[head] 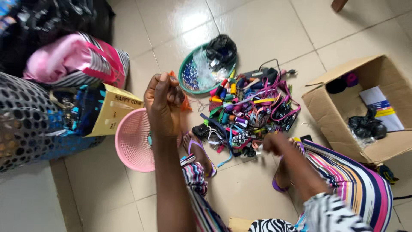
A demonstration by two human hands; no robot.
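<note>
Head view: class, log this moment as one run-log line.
left hand raised, pinched, over pink basket | right hand low at ribbon pile | cardboard box open

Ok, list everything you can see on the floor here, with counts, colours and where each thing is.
Round pink plastic basket: one, pink, left of centre.
Round green plastic bowl: one, green, holding beads and a black bag, top centre.
Pile of thread spools and straps: many, mixed colours, centre.
Open cardboard box: one, brown, right.
Yellow paper bag: one, left.
Pink striped bag: one, upper left.
Left hand: raised, fingers pinched.
Right hand: low, beside the pile.
</note>
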